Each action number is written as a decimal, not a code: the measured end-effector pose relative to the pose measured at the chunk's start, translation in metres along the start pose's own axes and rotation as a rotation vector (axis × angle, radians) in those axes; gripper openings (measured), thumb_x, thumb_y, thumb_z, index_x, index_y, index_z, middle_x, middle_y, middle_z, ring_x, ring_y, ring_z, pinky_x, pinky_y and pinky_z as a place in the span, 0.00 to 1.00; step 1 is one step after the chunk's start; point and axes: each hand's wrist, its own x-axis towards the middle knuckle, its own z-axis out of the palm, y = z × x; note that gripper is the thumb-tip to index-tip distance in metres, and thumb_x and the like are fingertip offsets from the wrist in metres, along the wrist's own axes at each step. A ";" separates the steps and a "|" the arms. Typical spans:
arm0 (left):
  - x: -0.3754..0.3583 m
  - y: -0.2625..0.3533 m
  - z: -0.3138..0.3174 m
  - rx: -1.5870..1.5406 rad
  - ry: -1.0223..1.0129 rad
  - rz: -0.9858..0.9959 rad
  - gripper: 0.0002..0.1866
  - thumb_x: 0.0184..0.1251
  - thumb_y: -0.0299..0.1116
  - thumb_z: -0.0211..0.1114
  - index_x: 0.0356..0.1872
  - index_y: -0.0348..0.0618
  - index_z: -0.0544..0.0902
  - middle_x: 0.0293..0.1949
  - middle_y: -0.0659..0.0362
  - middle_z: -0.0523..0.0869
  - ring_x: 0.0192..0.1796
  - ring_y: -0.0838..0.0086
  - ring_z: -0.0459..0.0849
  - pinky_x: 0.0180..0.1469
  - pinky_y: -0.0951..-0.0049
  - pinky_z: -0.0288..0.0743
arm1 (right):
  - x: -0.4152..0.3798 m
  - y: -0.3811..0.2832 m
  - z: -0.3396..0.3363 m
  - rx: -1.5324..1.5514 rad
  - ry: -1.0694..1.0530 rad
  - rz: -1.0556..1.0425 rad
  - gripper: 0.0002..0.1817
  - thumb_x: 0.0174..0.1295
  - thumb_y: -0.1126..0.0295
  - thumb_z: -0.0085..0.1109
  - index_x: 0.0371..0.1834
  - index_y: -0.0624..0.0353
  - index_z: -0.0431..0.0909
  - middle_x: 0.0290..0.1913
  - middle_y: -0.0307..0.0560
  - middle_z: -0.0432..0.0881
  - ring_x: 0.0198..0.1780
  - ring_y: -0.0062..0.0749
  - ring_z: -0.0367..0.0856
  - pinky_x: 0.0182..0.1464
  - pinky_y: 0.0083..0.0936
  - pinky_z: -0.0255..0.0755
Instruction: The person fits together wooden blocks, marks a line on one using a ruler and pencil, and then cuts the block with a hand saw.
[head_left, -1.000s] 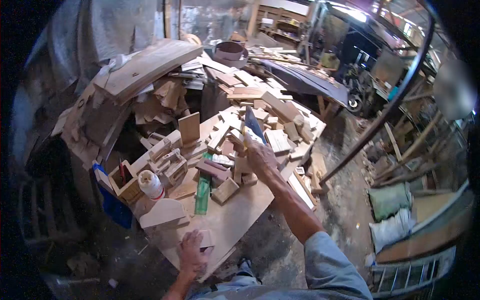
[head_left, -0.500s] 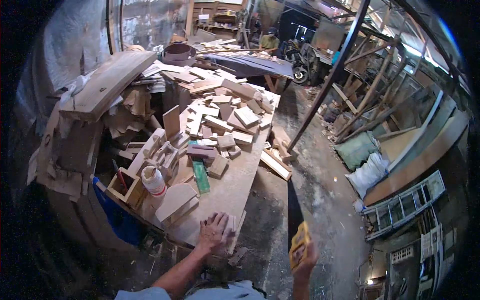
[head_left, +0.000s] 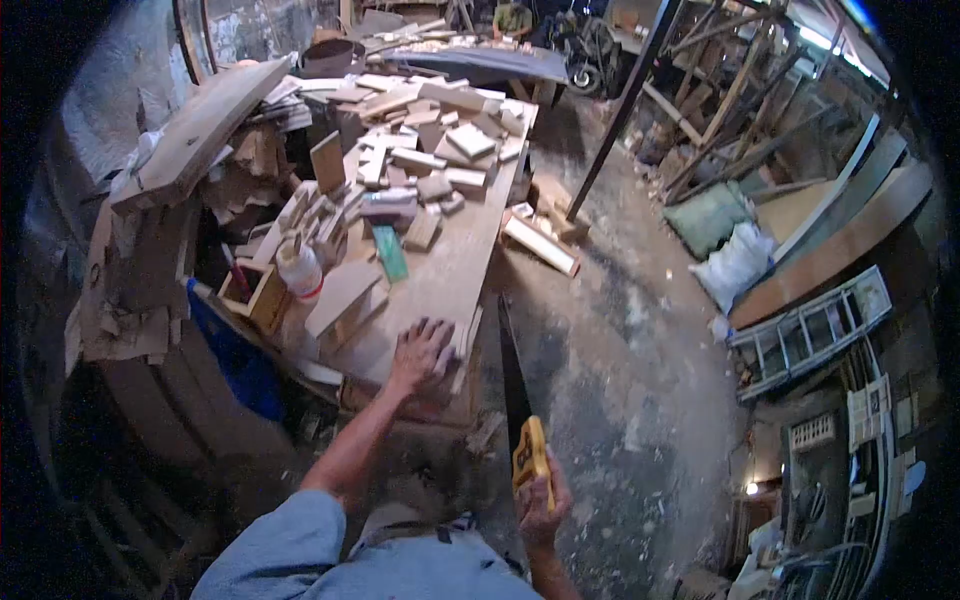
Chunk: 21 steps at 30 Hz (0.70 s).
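Note:
My left hand (head_left: 424, 358) lies flat on a pale wooden board (head_left: 462, 345) at the near right corner of the workbench (head_left: 455, 262), fingers spread. In my right hand (head_left: 545, 505) is a handsaw (head_left: 527, 455), gripped by its yellow handle. Its long dark blade points away from me, just right of the bench edge and apart from the board. Left of my left hand lies a wooden piece with a curved edge (head_left: 345, 296). Beyond it are a white jar (head_left: 298, 268), a wooden box (head_left: 262, 300) holding a red pen-like thing, and a green strip (head_left: 390, 253).
Many wood offcuts (head_left: 440, 160) cover the far half of the bench. A thick plank (head_left: 200, 135) rests on a stack at left. Right of the bench stand a dark metal post (head_left: 625, 110), sacks (head_left: 735, 262) and a ladder (head_left: 815, 330). Far back, a person (head_left: 512, 20) is at another table.
My right hand has brought the saw leftward, nearer to the bench edge. My left hand stays on the board. The view has tilted downward.

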 end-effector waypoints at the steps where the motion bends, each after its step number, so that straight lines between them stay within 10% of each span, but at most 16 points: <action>1: 0.004 0.003 -0.009 -0.001 -0.027 -0.006 0.27 0.72 0.45 0.58 0.70 0.50 0.73 0.68 0.58 0.75 0.70 0.56 0.70 0.65 0.49 0.66 | -0.005 -0.007 0.008 -0.011 0.000 0.018 0.34 0.75 0.52 0.57 0.71 0.70 0.69 0.21 0.30 0.69 0.19 0.11 0.63 0.21 0.14 0.60; 21: 0.017 -0.031 0.013 -0.061 -0.023 0.124 0.28 0.76 0.48 0.53 0.74 0.54 0.70 0.72 0.55 0.72 0.74 0.55 0.68 0.69 0.48 0.62 | -0.086 0.037 0.134 -0.343 0.177 -0.180 0.34 0.74 0.53 0.56 0.74 0.69 0.67 0.28 0.33 0.76 0.27 0.14 0.71 0.28 0.17 0.69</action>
